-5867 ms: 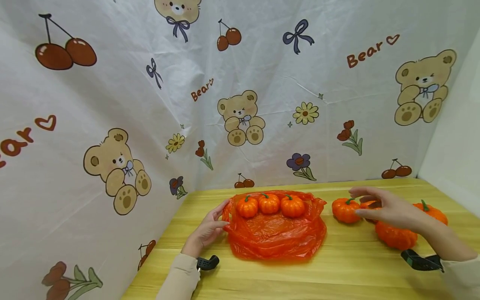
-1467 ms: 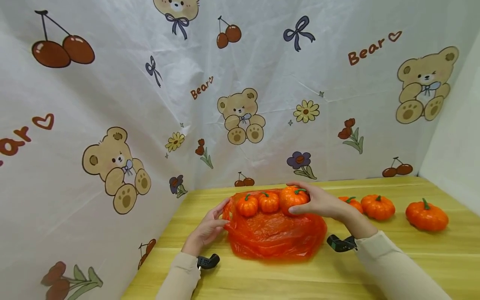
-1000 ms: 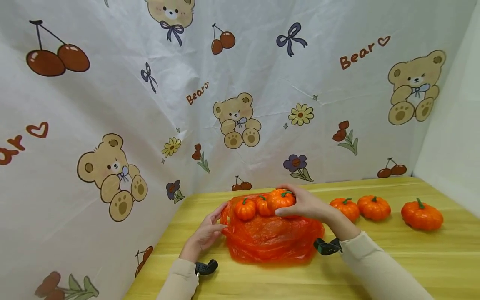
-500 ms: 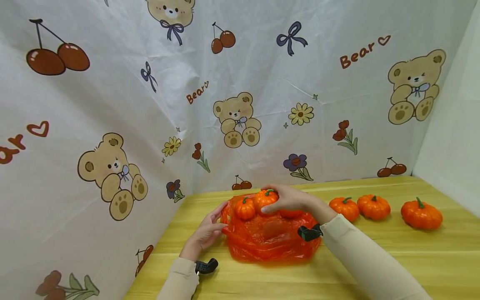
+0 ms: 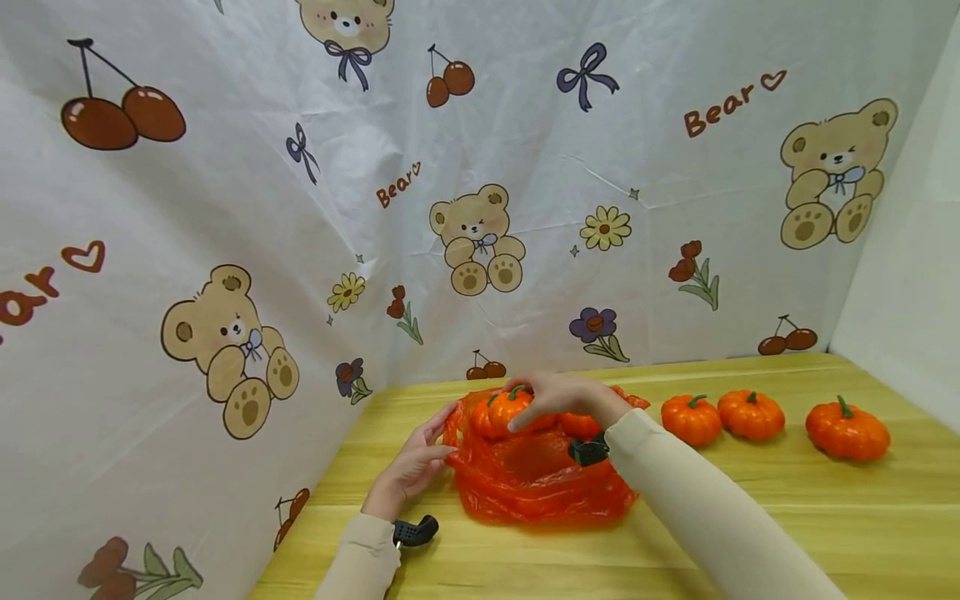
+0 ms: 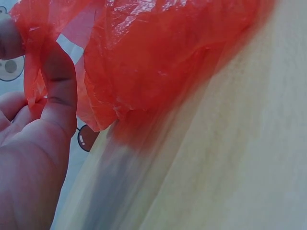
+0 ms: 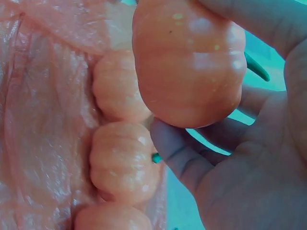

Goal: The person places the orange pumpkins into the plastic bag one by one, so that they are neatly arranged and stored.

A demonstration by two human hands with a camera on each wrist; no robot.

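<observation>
A crinkled, see-through red plastic bag point(image 5: 540, 500) lies on the wooden table with its mouth spread. At its left edge my left hand point(image 5: 412, 467) grips the plastic; in the left wrist view the fingers curl round a strip of the bag point(image 6: 33, 67). My right hand point(image 5: 562, 396) holds a small orange toy pumpkin point(image 5: 512, 408) with a green stem, over the left back of the bag. The right wrist view shows thumb and fingers around that pumpkin point(image 7: 189, 67). Beyond it, three more pumpkins sit in a row in the bag, one pumpkin point(image 7: 122, 160) showing its stem.
To the right of the bag stand three pumpkins on the table: a near one point(image 5: 691, 420), a middle one point(image 5: 751, 415) and a far right one point(image 5: 847, 429). A white cloth point(image 5: 660, 150) printed with bears hangs behind; a white wall point(image 5: 907, 283) bounds the right side.
My right hand went from the pumpkins on the right, picked one up, and carried it leftward across the bag, lowering slightly. My left hand keeps its hold on the bag's edge.
</observation>
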